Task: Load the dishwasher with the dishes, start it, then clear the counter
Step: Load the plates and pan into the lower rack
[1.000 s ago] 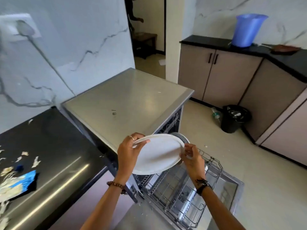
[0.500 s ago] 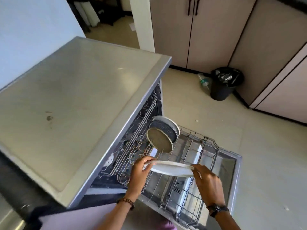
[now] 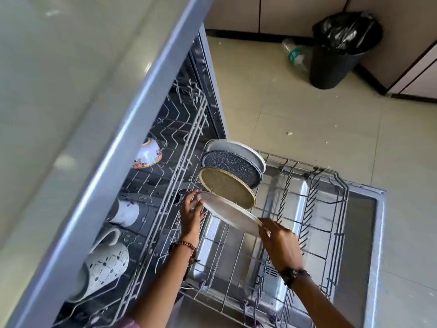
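Both hands pinched the white plate (image 3: pixel 228 213) by opposite rim edges, left hand (image 3: pixel 192 213) at nine o'clock, right hand (image 3: pixel 280 243) at four, above the lower rack (image 3: pixel 331 233) beside the speckled plate (image 3: pixel 227 187). It looked rigid, smooth, probably breakable; rim grips suited it.

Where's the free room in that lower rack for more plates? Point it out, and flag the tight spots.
Free: the lower rack right of the white plate, out to its far wire wall, and the near stretch between both wrists. Crowded: the back left corner, where the tan plate, speckled plate and grey plate stand packed, with the left hand and right hand holding the white plate beside them.
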